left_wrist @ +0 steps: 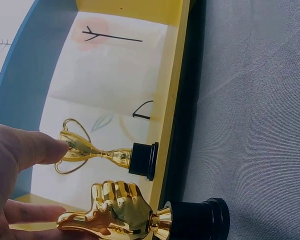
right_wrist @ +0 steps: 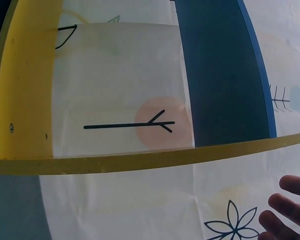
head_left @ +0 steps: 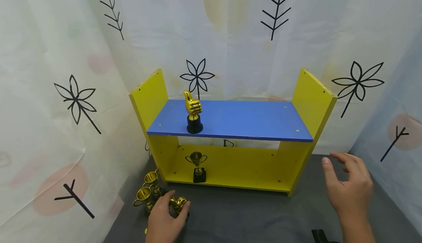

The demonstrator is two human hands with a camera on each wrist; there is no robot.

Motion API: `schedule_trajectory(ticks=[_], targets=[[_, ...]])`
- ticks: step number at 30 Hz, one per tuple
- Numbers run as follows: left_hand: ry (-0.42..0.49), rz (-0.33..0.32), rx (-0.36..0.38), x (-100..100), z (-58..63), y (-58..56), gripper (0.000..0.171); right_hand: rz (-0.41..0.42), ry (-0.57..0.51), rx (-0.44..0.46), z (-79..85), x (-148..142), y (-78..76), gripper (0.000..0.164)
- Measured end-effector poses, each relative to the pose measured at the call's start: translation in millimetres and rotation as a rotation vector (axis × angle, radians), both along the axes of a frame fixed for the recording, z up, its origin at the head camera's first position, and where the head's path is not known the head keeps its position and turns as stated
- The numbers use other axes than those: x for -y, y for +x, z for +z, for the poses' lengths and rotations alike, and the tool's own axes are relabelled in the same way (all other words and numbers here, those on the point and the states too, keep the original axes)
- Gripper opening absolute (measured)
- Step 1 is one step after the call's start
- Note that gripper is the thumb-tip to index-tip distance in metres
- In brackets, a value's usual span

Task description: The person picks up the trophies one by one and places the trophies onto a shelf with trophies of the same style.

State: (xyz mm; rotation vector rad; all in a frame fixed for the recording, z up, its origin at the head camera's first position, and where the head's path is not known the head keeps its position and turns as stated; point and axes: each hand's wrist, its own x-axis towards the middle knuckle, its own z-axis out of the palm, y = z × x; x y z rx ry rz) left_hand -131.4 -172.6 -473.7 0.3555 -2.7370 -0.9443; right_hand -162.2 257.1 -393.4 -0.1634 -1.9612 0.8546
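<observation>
A gold thumbs-up trophy (left_wrist: 120, 210) on a black base is beside my left hand (head_left: 166, 217). My thumb and fingers spread around its top; in the left wrist view the thumb (left_wrist: 45, 147) is apart from it, while the fingers lie behind its tip. Two gold cup trophies (head_left: 144, 195) stand on the table to the left of that hand. Another cup trophy (head_left: 197, 168) is on the shelf unit's lower level, and a second thumbs-up trophy (head_left: 193, 113) stands on the blue upper board. My right hand (head_left: 351, 184) hovers right of the unit, fingers apart, holding nothing.
The shelf unit has yellow side panels (head_left: 314, 93), a blue board (head_left: 244, 120) and a yellow bottom board (head_left: 237, 168). It stands on a dark grey cloth (head_left: 244, 213). Patterned curtain (head_left: 230, 34) surrounds it. A black object (head_left: 319, 235) lies at the front edge.
</observation>
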Motion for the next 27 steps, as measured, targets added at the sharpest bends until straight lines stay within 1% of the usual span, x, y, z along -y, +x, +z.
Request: schedule_trajectory(ticks=[6, 11, 18, 23, 27], targets=[[-0.004, 0.002, 0.023, -0.2, 0.2, -2.0, 0.068, 0.006, -0.005, 0.012, 1.2, 0.1, -1.9, 0.029], [-0.014, -0.004, 0.006, -0.7, -0.8, -1.9, 0.066, 0.016, 0.000, 0.007, 1.9, 0.5, -2.9, 0.029], [-0.023, 0.015, 0.004, -1.2, -2.0, -2.1, 0.063, 0.021, 0.002, 0.001, 3.6, 2.5, -3.9, 0.029], [-0.011, 0.019, 0.003, -1.3, -2.0, -2.0, 0.065, 0.034, 0.002, -0.007, 4.4, 2.9, -4.7, 0.029], [-0.009, 0.013, 0.004, -1.2, -1.8, -2.4, 0.067, 0.021, 0.003, 0.005, 4.5, 3.2, -5.9, 0.029]])
